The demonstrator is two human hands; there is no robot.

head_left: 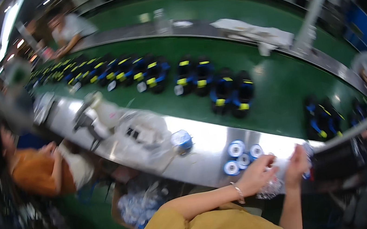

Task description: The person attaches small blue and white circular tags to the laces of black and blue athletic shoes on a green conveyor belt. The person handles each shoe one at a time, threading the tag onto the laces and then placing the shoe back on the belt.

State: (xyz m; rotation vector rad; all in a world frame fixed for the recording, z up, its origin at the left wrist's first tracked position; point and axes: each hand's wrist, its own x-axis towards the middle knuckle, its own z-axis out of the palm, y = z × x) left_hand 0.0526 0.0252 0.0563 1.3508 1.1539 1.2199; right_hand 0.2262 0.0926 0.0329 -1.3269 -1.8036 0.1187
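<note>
Steel covers the table in front of me, and beyond it a green conveyor belt carries rows of black, blue and yellow devices. I see my left hand and right hand both at a crinkled clear plastic bag at the table's near edge, fingers closed on it. Just left of them stand three blue-and-white tape rolls. A person in orange sits at my far left.
</note>
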